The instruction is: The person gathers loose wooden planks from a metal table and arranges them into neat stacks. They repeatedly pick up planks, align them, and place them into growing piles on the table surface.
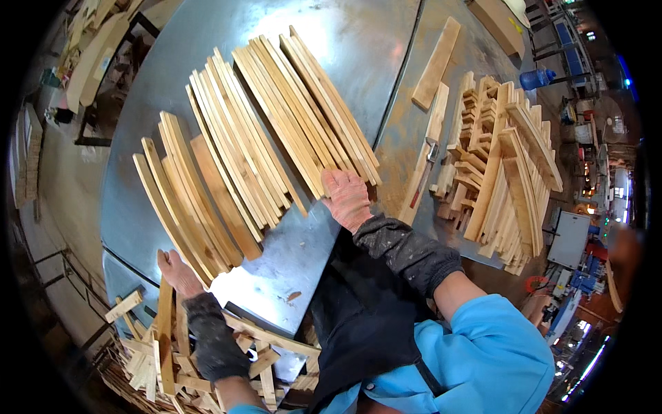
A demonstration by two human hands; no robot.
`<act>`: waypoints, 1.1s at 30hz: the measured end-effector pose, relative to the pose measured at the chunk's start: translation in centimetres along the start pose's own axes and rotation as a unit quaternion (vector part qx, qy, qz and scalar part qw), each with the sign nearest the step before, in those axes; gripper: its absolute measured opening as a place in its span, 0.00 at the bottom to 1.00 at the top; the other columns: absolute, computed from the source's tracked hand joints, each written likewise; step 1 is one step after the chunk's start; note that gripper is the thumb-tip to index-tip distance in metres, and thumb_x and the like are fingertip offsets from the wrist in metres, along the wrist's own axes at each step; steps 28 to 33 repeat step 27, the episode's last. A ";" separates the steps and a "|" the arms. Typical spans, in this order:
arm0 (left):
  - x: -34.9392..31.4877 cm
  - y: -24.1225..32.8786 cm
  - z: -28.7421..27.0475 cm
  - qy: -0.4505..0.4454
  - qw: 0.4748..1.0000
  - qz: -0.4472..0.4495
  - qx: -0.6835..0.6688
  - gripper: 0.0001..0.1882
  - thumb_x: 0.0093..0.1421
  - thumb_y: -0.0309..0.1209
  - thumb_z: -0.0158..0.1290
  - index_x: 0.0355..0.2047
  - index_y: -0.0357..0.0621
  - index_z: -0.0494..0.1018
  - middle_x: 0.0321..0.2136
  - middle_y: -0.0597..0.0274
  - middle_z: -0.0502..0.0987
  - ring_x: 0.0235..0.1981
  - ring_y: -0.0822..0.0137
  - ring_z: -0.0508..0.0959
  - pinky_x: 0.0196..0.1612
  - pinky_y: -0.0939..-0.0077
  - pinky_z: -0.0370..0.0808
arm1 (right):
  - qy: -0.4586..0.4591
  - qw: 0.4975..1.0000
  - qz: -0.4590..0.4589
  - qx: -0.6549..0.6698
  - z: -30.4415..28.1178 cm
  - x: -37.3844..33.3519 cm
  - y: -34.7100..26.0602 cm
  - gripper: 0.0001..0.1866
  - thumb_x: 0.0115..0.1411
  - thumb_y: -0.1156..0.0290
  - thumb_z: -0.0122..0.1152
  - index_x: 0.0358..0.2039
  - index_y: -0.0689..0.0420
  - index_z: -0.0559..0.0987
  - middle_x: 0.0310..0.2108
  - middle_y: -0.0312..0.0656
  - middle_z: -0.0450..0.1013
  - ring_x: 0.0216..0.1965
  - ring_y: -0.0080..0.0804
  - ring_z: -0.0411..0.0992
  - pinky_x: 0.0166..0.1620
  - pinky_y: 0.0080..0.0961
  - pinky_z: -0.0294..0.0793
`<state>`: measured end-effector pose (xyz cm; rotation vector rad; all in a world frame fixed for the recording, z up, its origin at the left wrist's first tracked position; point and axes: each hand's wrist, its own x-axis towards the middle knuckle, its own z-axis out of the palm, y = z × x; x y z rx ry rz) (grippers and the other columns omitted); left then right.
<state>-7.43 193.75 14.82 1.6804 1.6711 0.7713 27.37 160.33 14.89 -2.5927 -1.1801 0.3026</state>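
Observation:
Rows of light wooden strips (pixel 238 138) lie side by side on a metal table, some of them slightly curved. My right hand (pixel 348 200) is closed over the near ends of the right-hand group of strips (pixel 303 103). At the table's near left edge my left hand (pixel 181 274) has its fingers curled. A flat wooden slat (pixel 165 338) hangs down from it over a heap of offcuts, its upper end hidden by the fingers. Nearest to that hand on the table is a left-hand group of wider strips (pixel 189 200).
Cut wooden pieces (pixel 500 165) are stacked on the right part of the table (pixel 396 165). Beside them lie a board (pixel 437 62) and a narrow strip with a metal tool (pixel 432 150) on it. A blue bottle (pixel 536 79) is farther right. Offcuts (pixel 141 366) fill the lower left.

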 end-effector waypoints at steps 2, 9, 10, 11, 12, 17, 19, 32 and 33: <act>-2.8 4.5 0.7 -0.006 0.999 0.007 -0.031 0.29 0.75 0.37 0.52 0.70 0.32 0.68 0.58 0.48 0.79 0.56 0.57 0.78 0.62 0.67 0.74 | -0.016 1.000 0.008 -0.003 0.1 0.3 0.0 0.37 0.55 0.60 0.77 0.65 0.55 0.75 0.59 0.41 0.74 0.61 0.47 0.70 0.64 0.43 0.69; -14.6 14.1 9.8 -0.238 0.957 0.025 -0.163 0.21 0.74 0.31 0.56 0.66 0.46 0.76 0.55 0.59 0.81 0.52 0.68 0.81 0.55 0.73 0.80 | 0.039 0.998 -0.055 -0.014 0.5 0.5 0.7 0.31 0.53 0.65 0.75 0.59 0.55 0.80 0.47 0.42 0.78 0.52 0.47 0.74 0.57 0.44 0.73; -15.8 14.8 11.2 -0.267 0.944 0.004 -0.193 0.21 0.74 0.31 0.56 0.65 0.46 0.76 0.53 0.61 0.82 0.51 0.69 0.81 0.54 0.74 0.80 | 0.021 0.998 -0.062 -0.024 0.5 0.5 0.8 0.29 0.54 0.67 0.74 0.58 0.55 0.80 0.46 0.42 0.78 0.51 0.48 0.75 0.56 0.44 0.73; -16.7 15.4 12.4 -0.298 0.940 0.029 -0.166 0.21 0.73 0.31 0.57 0.65 0.43 0.76 0.50 0.60 0.82 0.49 0.68 0.81 0.53 0.74 0.80 | 0.039 0.997 -0.070 -0.014 0.3 0.4 0.9 0.28 0.55 0.68 0.73 0.58 0.55 0.80 0.44 0.43 0.78 0.49 0.48 0.75 0.55 0.44 0.74; -17.4 16.0 13.4 -0.329 0.937 0.031 -0.113 0.21 0.72 0.31 0.57 0.64 0.40 0.76 0.48 0.60 0.83 0.48 0.68 0.81 0.52 0.74 0.79 | 0.046 0.996 -0.072 -0.003 0.0 0.3 0.9 0.27 0.55 0.69 0.71 0.57 0.55 0.80 0.42 0.43 0.78 0.46 0.49 0.76 0.53 0.44 0.75; -19.1 19.2 18.5 -0.423 0.894 -0.045 -0.141 0.27 0.70 0.33 0.61 0.64 0.31 0.73 0.46 0.56 0.82 0.46 0.66 0.80 0.50 0.72 0.78 | 0.078 0.992 -0.051 0.082 -2.8 0.8 -0.5 0.25 0.55 0.72 0.69 0.56 0.56 0.81 0.39 0.47 0.78 0.40 0.53 0.77 0.45 0.46 0.78; -18.7 20.6 21.1 -0.422 0.886 -0.059 -0.181 0.29 0.69 0.33 0.61 0.66 0.31 0.70 0.42 0.56 0.82 0.41 0.68 0.80 0.44 0.74 0.78 | 0.130 0.978 -0.022 0.158 -4.6 0.3 -1.7 0.26 0.55 0.72 0.68 0.56 0.56 0.81 0.39 0.47 0.78 0.40 0.54 0.78 0.43 0.48 0.78; -20.7 22.6 23.2 -0.400 0.847 -0.189 -0.294 0.26 0.67 0.26 0.58 0.62 0.36 0.64 0.29 0.57 0.76 0.23 0.64 0.79 0.24 0.64 0.79 | 0.128 0.965 -0.041 0.225 -7.9 -7.9 -4.3 0.31 0.55 0.76 0.67 0.62 0.55 0.80 0.39 0.47 0.80 0.41 0.54 0.80 0.45 0.43 0.81; -20.7 22.6 23.2 -0.400 0.847 -0.189 -0.294 0.26 0.67 0.26 0.58 0.62 0.36 0.64 0.29 0.57 0.76 0.23 0.64 0.79 0.24 0.64 0.79 | 0.128 0.965 -0.041 0.225 -7.9 -7.9 -4.3 0.31 0.55 0.76 0.67 0.62 0.55 0.80 0.39 0.47 0.80 0.41 0.54 0.80 0.45 0.43 0.81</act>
